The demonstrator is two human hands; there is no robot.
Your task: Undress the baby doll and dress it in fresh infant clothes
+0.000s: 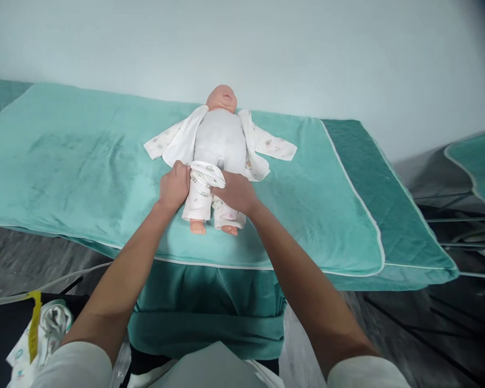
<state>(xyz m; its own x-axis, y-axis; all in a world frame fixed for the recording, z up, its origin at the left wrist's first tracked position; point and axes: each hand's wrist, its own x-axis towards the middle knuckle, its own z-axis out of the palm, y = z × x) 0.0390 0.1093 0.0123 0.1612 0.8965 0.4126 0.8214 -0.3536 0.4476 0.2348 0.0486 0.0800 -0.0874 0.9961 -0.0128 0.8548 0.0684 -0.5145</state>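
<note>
Grasping the printed pants [198,202] by the bunched waistband [206,168], my left hand [175,186] is closed on one side and my right hand [237,192] on the other. The pants are around the legs of the doll [220,134], which lies face up on the green bed [84,156], its jacket [274,146] spread to either side. I'd judge the cloth light, soft and floppy, so both sides of the waistband seem the places to hold; the doll's torso looks padded.
</note>
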